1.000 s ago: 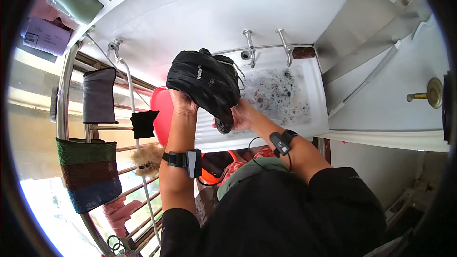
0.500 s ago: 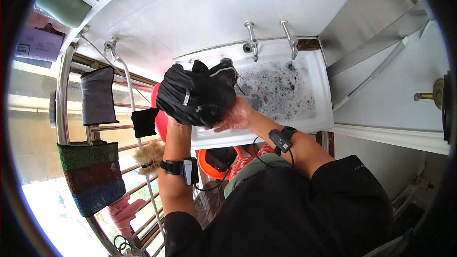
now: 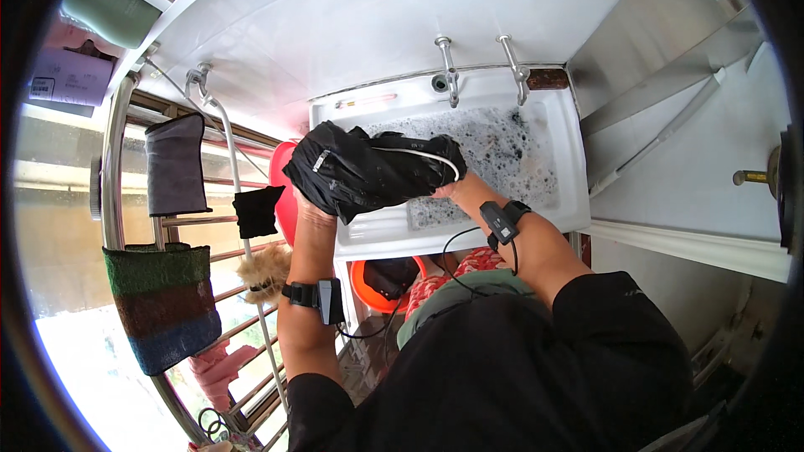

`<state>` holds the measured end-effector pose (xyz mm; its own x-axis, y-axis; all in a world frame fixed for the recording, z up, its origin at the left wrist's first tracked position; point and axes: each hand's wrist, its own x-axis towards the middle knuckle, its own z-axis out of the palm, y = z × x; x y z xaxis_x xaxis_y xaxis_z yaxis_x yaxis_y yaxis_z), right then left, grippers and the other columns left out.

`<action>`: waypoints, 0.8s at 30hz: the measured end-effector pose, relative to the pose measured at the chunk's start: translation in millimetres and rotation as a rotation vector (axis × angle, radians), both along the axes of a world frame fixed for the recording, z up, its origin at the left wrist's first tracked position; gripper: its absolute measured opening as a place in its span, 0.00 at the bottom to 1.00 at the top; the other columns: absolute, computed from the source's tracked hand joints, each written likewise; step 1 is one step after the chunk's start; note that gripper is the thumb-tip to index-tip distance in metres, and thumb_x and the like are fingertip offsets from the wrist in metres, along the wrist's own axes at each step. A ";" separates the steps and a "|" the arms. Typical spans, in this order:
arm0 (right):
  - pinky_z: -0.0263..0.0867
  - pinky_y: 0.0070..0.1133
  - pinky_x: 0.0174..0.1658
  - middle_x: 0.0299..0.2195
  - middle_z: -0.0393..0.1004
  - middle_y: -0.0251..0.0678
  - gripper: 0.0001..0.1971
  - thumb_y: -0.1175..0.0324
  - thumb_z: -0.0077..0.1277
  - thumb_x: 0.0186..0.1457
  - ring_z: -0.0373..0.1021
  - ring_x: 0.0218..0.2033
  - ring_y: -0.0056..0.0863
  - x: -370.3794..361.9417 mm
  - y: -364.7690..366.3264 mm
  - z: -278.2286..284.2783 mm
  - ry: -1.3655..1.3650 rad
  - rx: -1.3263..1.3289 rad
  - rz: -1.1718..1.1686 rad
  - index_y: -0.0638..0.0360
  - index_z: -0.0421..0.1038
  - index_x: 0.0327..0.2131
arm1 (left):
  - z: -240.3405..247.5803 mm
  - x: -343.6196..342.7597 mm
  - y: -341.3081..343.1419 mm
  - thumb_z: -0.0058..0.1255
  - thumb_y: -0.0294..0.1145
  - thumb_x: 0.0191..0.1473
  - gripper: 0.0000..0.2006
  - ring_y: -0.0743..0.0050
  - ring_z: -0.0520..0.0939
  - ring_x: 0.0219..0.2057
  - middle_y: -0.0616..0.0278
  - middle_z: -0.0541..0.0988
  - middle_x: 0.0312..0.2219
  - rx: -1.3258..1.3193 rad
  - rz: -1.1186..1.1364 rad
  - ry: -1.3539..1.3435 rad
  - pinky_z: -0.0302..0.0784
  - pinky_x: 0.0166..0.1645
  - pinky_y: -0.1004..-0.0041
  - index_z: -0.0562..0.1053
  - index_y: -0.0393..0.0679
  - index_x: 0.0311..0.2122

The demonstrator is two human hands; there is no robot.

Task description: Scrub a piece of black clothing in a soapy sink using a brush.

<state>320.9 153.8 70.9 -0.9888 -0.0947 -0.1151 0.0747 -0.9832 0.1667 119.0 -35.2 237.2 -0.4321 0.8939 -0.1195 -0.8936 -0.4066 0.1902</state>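
Above the left part of a white sink (image 3: pixel 576 201), a wet black garment (image 3: pixel 360 172) with a white cord is stretched between my hands. My left hand (image 3: pixel 315 211) grips its left end from below, with the fingers mostly hidden under the cloth. At the right end, near the cord, my right hand (image 3: pixel 450 189) holds it, and most of those fingers are covered too. Soapy grey water (image 3: pixel 511 151) with white foam and dark patches fills the basin beneath.
Two metal taps (image 3: pixel 448 75) stick out over the sink's back edge. A red basin (image 3: pixel 283 192) stands left of it; an orange bucket (image 3: pixel 362 291) with dark cloth sits below. At left, a grey cloth (image 3: pixel 176 167) and striped towel (image 3: pixel 159 305) hang near a hose (image 3: pixel 231 151).
The black garment has gone from a bunched heap to a longer sideways stretch. My right hand has moved right with its end, and the left hand has stayed nearly in place.
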 end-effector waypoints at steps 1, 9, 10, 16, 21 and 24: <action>0.71 0.37 0.58 0.50 0.81 0.42 0.23 0.52 0.45 0.63 0.77 0.51 0.41 8.8 7.5 -7.1 0.007 -0.004 0.002 0.59 0.77 0.50 | -3.7 0.9 7.6 0.31 0.51 0.70 0.28 0.44 0.74 0.60 0.48 0.75 0.58 0.005 -0.011 -0.002 0.66 0.68 0.47 0.69 0.41 0.61; 0.74 0.37 0.55 0.46 0.82 0.45 0.20 0.56 0.47 0.65 0.79 0.45 0.38 4.6 -3.9 73.6 -0.097 0.042 -0.068 0.62 0.77 0.49 | -4.8 4.8 9.5 0.36 0.51 0.69 0.27 0.41 0.79 0.54 0.43 0.78 0.53 -0.033 -0.029 0.052 0.76 0.61 0.45 0.73 0.38 0.56; 0.74 0.37 0.55 0.46 0.82 0.45 0.20 0.56 0.47 0.65 0.79 0.45 0.39 4.2 -2.2 73.3 -0.092 0.035 -0.061 0.63 0.77 0.48 | -3.1 5.1 12.0 0.37 0.51 0.68 0.27 0.41 0.80 0.54 0.43 0.79 0.53 -0.045 -0.026 0.053 0.77 0.60 0.45 0.73 0.38 0.56; 0.75 0.38 0.54 0.46 0.82 0.45 0.20 0.56 0.47 0.65 0.79 0.45 0.40 8.1 4.1 63.5 -0.119 0.017 -0.016 0.64 0.78 0.46 | -24.6 -3.0 11.3 0.39 0.53 0.67 0.28 0.42 0.80 0.53 0.44 0.79 0.52 -0.058 -0.036 0.055 0.77 0.59 0.45 0.74 0.38 0.56; 0.76 0.39 0.53 0.46 0.82 0.46 0.17 0.61 0.54 0.62 0.80 0.45 0.38 14.7 5.0 47.0 -0.192 0.144 -0.025 0.66 0.79 0.45 | -36.7 -9.3 14.4 0.40 0.51 0.67 0.26 0.44 0.81 0.52 0.46 0.80 0.52 -0.129 0.026 0.087 0.78 0.59 0.47 0.75 0.39 0.55; 0.78 0.35 0.50 0.46 0.82 0.44 0.17 0.73 0.63 0.54 0.80 0.44 0.34 22.5 12.9 49.3 -0.151 0.309 -0.003 0.66 0.78 0.48 | -41.8 -10.3 13.8 0.40 0.51 0.67 0.25 0.46 0.82 0.51 0.47 0.81 0.51 -0.244 0.096 0.042 0.79 0.58 0.47 0.75 0.39 0.54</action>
